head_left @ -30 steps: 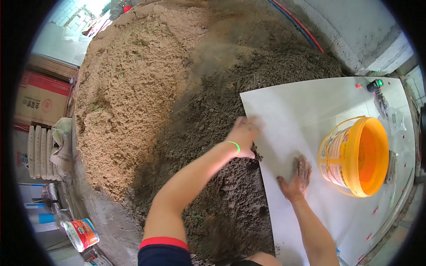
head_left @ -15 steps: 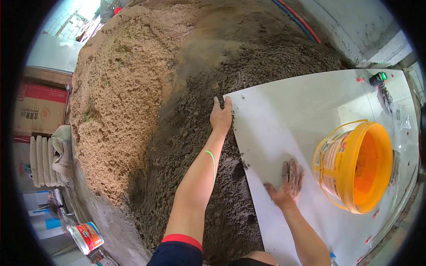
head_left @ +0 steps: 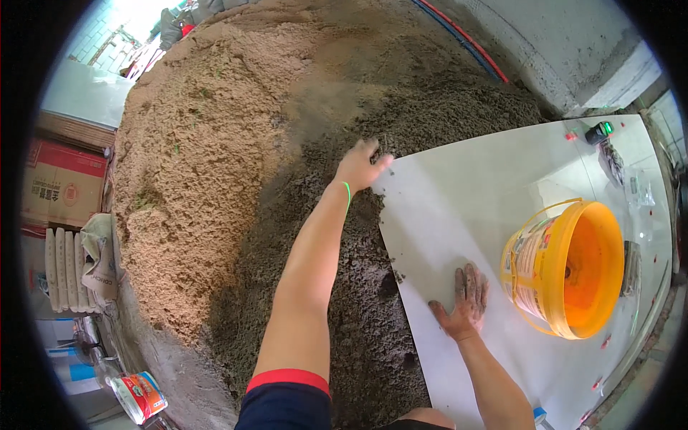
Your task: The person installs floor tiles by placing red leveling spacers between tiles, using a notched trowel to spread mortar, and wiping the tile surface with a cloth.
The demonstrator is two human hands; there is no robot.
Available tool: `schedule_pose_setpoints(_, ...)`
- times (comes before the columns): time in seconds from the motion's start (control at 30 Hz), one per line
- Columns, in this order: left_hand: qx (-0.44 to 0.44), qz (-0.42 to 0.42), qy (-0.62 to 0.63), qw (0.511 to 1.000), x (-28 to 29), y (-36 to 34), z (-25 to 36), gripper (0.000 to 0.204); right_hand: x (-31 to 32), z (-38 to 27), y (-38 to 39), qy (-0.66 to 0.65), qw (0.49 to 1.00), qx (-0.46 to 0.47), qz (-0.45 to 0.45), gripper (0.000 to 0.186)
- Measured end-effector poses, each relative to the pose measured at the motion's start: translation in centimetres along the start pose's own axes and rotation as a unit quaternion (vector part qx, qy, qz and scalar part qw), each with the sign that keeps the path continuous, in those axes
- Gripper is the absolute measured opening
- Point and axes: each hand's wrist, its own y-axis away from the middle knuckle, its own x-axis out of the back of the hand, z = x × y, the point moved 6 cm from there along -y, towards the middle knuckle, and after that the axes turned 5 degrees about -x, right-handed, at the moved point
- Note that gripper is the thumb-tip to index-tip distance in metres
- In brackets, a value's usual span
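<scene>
My left hand (head_left: 362,166) reaches out to the far left corner of the white floor tiles (head_left: 459,193). Its fingers are slightly blurred and spread over the dark, damp mortar (head_left: 337,279), with one digit by the tile corner; nothing shows in its grasp. My right hand (head_left: 464,304) lies flat on the tile surface, fingers apart and smeared with grey mud. To its right stands a yellow bucket (head_left: 527,269), its orange inside showing.
A large heap of tan sand (head_left: 193,165) rises on the left. Behind it, to the left, are a cardboard box (head_left: 64,183) and stacked sacks (head_left: 68,269). A small device with a green light (head_left: 599,132) rests on the far tiles. Red and blue pipes (head_left: 466,39) run beside the concrete wall (head_left: 545,50).
My left hand has shifted from the tile's left edge to over the mortar at its corner, its fingers turning inward. My right hand stays flat on the tile.
</scene>
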Motion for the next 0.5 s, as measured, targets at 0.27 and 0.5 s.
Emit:
schedule_pose_setpoints(0.27,0.051,0.057,-0.095,0.993,-3.3,0.7,1.1,0.089,0.1,0.1,0.0,0.009,0.999,0.019,0.041,0.091)
schedule_pose_setpoints(0.5,0.134,-0.059,-0.050,0.988,-2.6,1.5,2.3,0.088,0.3,0.0,-0.1,0.001,0.999,0.003,0.035,0.090)
